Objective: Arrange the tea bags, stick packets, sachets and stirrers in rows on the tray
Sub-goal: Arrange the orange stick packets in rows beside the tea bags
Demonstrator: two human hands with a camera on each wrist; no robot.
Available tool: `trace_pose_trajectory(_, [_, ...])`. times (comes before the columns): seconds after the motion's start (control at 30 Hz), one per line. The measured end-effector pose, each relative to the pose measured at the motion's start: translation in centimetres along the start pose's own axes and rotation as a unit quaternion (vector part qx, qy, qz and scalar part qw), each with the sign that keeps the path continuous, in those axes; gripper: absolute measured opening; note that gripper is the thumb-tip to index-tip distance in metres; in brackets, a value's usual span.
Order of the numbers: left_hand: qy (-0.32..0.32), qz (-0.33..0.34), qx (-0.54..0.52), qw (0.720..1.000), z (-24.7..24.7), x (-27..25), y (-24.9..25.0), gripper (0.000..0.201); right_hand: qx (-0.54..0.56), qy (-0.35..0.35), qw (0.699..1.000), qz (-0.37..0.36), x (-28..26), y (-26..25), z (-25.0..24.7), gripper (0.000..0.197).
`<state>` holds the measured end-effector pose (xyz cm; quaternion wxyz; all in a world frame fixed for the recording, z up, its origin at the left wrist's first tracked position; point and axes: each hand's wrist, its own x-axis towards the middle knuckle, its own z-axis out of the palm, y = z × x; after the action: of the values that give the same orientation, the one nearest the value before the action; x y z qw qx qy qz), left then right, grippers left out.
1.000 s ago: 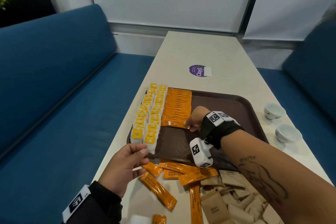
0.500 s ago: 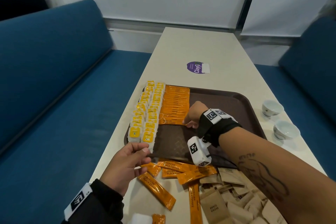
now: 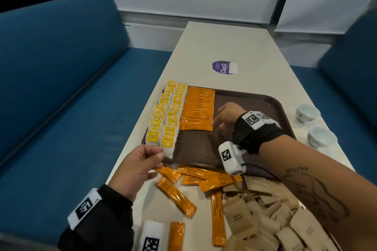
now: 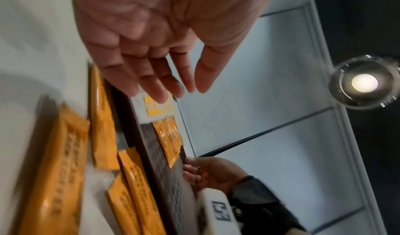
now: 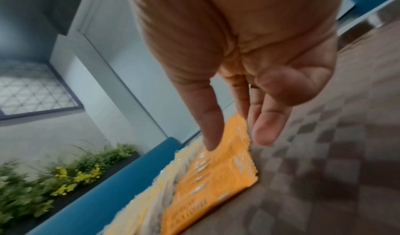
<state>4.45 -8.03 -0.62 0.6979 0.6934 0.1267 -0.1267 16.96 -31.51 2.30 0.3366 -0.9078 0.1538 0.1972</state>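
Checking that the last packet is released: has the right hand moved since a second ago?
Yes, slightly: against the orange stick-packet row, the right hand has shifted rightward from the row's near edge to its right end, fingers now straight.

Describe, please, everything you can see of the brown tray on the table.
The tray is dark brown, rectangular with rounded corners and a low raised rim, apparently plastic, with a woven-looking pattern on its floor. It lies flat on the white table. Two rows of yellow-labelled tea bags fill its left side, beside a row of orange stick packets. The rest is bare. The right hand hovers over it by the packets; the left hand is at its near left corner.
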Motion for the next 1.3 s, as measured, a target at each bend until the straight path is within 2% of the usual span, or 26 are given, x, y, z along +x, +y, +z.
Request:
trace_pose_trajectory(0.1, [-0.006,0.067,0.126,0.99,-0.7,-0.3,0.0,0.011,0.032,0.001,0.995,-0.092,-3.2,0.7,-1.1,0.048])
trace_pose_trajectory(0.2, [-0.039,0.1,0.253,0.962,-1.0,-1.2,-0.1,0.021,-0.074,-0.039,0.977,-0.195,-7.0,1.7,-1.4,0.032])
trace_pose_trajectory(0.27, [-0.082,0.104,0.347,0.928,-0.7,-2.2,-0.2,0.027,-0.155,-0.064,0.956,-0.239,-9.4,2.6,-0.9,0.023])
trace_pose_trajectory(0.33, [-0.142,0.099,0.428,0.887,-0.1,-3.3,-0.4,0.031,-0.254,-0.101,0.922,-0.273,-11.8,3.2,0.3,0.02])
trace_pose_trajectory(0.4, [-0.207,0.106,0.493,0.838,0.7,-4.4,-0.6,0.035,-0.392,-0.129,0.851,-0.324,-13.6,3.3,1.8,0.023])
trace_pose_trajectory(0.43, [-0.239,0.117,0.527,0.807,1.2,-4.8,-0.7,0.039,-0.441,-0.139,0.814,-0.353,-14.2,3.3,2.6,0.027])
trace_pose_trajectory(0.5, [-0.294,0.152,0.596,0.732,1.9,-5.5,-0.8,0.046,-0.488,-0.154,0.763,-0.395,-14.9,3.3,4.0,0.035])
trace_pose_trajectory(0.57, [-0.322,0.183,0.643,0.67,2.4,-6.0,-1.0,0.047,-0.514,-0.165,0.732,-0.415,-15.0,3.4,5.4,0.04])
trace_pose_trajectory(0.7, [-0.338,0.204,0.692,0.605,2.6,-6.8,-1.6,0.039,-0.549,-0.178,0.718,-0.39,-14.8,3.1,7.6,0.026])
trace_pose_trajectory(0.77, [-0.34,0.203,0.724,0.565,2.6,-6.9,-1.8,0.038,-0.574,-0.173,0.69,-0.405,-14.8,2.9,8.2,0.018])
trace_pose_trajectory(0.83, [-0.338,0.212,0.745,0.534,2.7,-6.6,-2.0,0.035,-0.599,-0.178,0.665,-0.409,-14.9,2.7,8.6,0.018])
trace_pose_trajectory(0.9, [-0.332,0.219,0.753,0.524,2.7,-6.5,-2.2,0.032,-0.606,-0.178,0.665,-0.399,-15.0,2.4,8.9,0.016])
trace_pose_trajectory(0.93, [-0.328,0.22,0.754,0.525,2.8,-6.4,-2.2,0.029,-0.593,-0.171,0.677,-0.4,-15.1,2.3,8.9,0.015])
trace_pose_trajectory(0.97, [-0.324,0.215,0.754,0.53,2.8,-6.4,-2.2,0.027,-0.563,-0.163,0.703,-0.403,-15.0,2.2,8.7,0.015])
trace_pose_trajectory(1.0, [-0.323,0.207,0.751,0.537,2.7,-6.4,-2.2,0.025,-0.515,-0.156,0.741,-0.403,-15.0,2.1,8.3,0.016])
trace_pose_trajectory(1.07, [-0.324,0.182,0.738,0.563,2.6,-6.4,-2.2,0.021,-0.401,-0.133,0.818,-0.39,-15.0,1.8,6.9,0.021])
trace_pose_trajectory(1.13, [-0.323,0.165,0.717,0.595,2.4,-6.2,-2.3,0.018,-0.313,-0.094,0.868,-0.373,-15.1,1.2,5.2,0.025])
trace_pose_trajectory(1.2, [-0.306,0.161,0.692,0.634,2.0,-5.7,-1.9,0.015,-0.272,-0.052,0.895,-0.35,-14.9,0.9,3.6,0.026])
trace_pose_trajectory(1.3, [-0.241,0.17,0.662,0.689,1.3,-4.1,-0.3,0.023,-0.292,-0.011,0.904,-0.311,-14.3,1.1,2.0,0.026])
